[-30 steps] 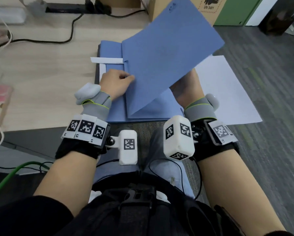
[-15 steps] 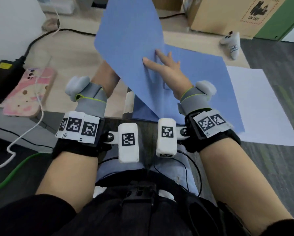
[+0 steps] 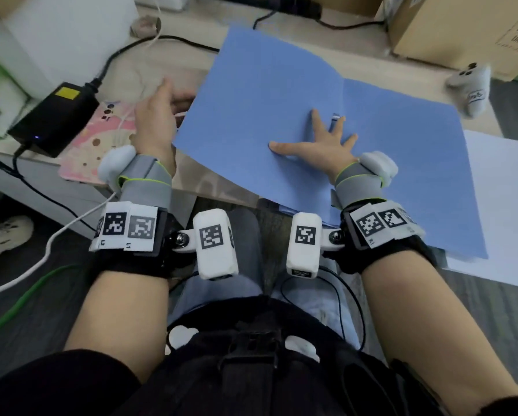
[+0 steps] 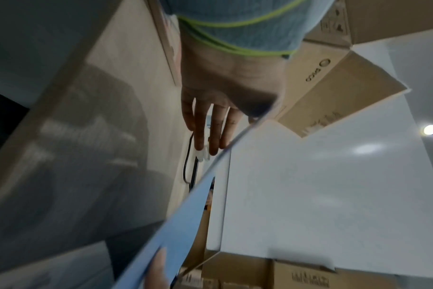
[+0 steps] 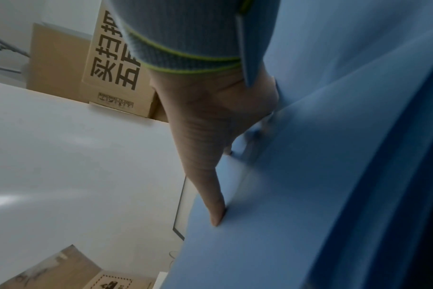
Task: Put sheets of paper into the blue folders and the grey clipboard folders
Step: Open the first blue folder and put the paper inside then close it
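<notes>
The blue folder is pressed by the spread right hand. The straight-fingered left hand is held beside its raised cover.

So the right hand is flat, palm down, fingers splayed wide, pressing on the middle of the blue folder. The left hand is out at that folder's left edge, next to the lifted flap. Its fingers are straight and close together, and the thumb's hidden. Can't tell if it touches the flap. Both forearms are bare, reaching forward side by side toward the folder's near edge.
</notes>
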The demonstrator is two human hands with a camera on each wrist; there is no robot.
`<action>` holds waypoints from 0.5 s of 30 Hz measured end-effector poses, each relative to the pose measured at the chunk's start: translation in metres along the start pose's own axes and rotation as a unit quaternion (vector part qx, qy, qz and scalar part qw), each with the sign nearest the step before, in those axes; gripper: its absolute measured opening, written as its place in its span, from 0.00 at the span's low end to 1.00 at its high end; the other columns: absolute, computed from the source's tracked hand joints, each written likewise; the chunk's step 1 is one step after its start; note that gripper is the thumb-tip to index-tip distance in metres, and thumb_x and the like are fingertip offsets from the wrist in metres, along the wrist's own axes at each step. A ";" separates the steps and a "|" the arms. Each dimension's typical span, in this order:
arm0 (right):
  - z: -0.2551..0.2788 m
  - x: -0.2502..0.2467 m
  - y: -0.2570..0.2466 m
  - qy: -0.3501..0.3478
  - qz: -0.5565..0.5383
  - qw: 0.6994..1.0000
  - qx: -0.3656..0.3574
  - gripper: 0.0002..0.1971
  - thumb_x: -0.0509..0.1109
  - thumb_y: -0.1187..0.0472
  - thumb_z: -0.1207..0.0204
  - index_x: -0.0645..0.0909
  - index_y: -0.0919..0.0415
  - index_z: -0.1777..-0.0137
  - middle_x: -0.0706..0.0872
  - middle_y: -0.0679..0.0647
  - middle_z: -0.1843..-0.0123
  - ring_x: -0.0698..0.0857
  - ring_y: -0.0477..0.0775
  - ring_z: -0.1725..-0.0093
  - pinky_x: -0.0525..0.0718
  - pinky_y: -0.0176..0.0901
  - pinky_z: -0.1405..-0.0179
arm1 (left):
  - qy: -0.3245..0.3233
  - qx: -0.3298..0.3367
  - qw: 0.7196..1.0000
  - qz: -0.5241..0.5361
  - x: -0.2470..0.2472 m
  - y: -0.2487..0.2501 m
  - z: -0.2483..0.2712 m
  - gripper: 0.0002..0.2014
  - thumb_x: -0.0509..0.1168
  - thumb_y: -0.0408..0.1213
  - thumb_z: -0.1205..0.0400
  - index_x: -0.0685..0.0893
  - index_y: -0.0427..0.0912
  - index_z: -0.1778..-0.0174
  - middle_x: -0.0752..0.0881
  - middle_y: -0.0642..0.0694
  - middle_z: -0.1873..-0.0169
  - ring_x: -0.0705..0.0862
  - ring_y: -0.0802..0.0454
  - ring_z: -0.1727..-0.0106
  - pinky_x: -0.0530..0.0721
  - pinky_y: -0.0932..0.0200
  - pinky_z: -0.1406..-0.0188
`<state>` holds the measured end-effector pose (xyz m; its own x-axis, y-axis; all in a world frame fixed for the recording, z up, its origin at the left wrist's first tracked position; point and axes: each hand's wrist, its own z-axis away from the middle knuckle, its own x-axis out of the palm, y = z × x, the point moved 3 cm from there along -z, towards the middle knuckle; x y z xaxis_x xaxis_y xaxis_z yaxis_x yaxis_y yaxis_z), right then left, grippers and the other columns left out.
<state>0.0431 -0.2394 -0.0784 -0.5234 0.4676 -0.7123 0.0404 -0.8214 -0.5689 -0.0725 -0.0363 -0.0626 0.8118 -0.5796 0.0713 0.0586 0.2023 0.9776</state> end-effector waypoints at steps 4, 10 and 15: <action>-0.005 0.005 -0.001 0.003 0.026 1.000 0.001 0.57 0.74 0.31 0.38 0.39 0.38 0.18 0.29 0.51 0.16 0.27 0.69 0.19 0.39 0.66 0.18 | -0.014 0.033 0.998 -0.054 -0.005 0.003 -0.001 0.07 0.61 0.38 0.20 0.81 0.45 0.63 0.86 0.45 0.57 0.82 0.54 0.70 0.80 0.69 0.72; -0.008 0.001 0.001 0.006 0.041 0.999 0.007 0.55 0.75 0.34 0.37 0.41 0.38 0.18 0.33 0.52 0.15 0.31 0.69 0.18 0.41 0.62 0.17 | -0.068 0.101 0.939 -0.321 0.023 -0.003 0.001 0.22 0.66 0.49 0.29 0.86 0.46 0.41 0.86 0.46 0.39 0.84 0.47 0.39 0.79 0.55 0.34; -0.017 -0.021 0.006 0.092 -0.066 0.993 -0.029 0.44 0.80 0.48 0.37 0.63 0.46 0.21 0.62 0.54 0.20 0.61 0.64 0.21 0.66 0.53 0.22 | -0.117 0.153 0.811 -0.553 0.066 -0.006 0.013 0.22 0.65 0.49 0.23 0.78 0.53 0.32 0.71 0.51 0.24 0.50 0.40 0.16 0.44 0.29 0.20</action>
<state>0.0683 -0.2482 -0.0736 -0.3635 0.6267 -0.6893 0.0332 -0.7307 -0.6819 -0.0266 -0.0858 -0.0608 0.2264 -0.4148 -0.8813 0.4998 -0.7271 0.4706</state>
